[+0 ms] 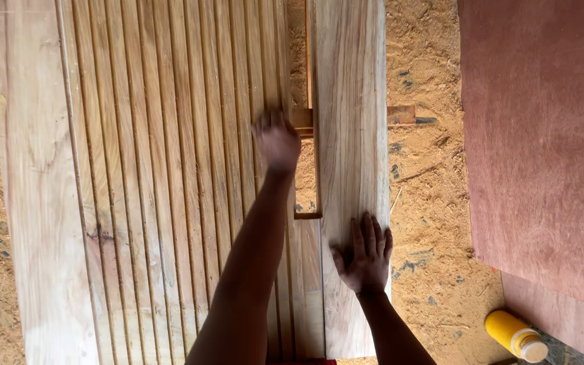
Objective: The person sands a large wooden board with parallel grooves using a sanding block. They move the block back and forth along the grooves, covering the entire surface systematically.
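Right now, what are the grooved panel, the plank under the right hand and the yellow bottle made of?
Grooved panel: bare, unfinished-looking wood, going by the pale grain and long routed grooves.
Plank under the right hand: also raw wood, with wavy grain, a matte surface and no sheen.
Yellow bottle: probably plastic, being smooth, glossy and evenly coloured, with a pale cap; hard to confirm at this size.

Woodwork shop: sawdust floor (434,203), grooved timber panel (170,169), plywood sheet (542,135).
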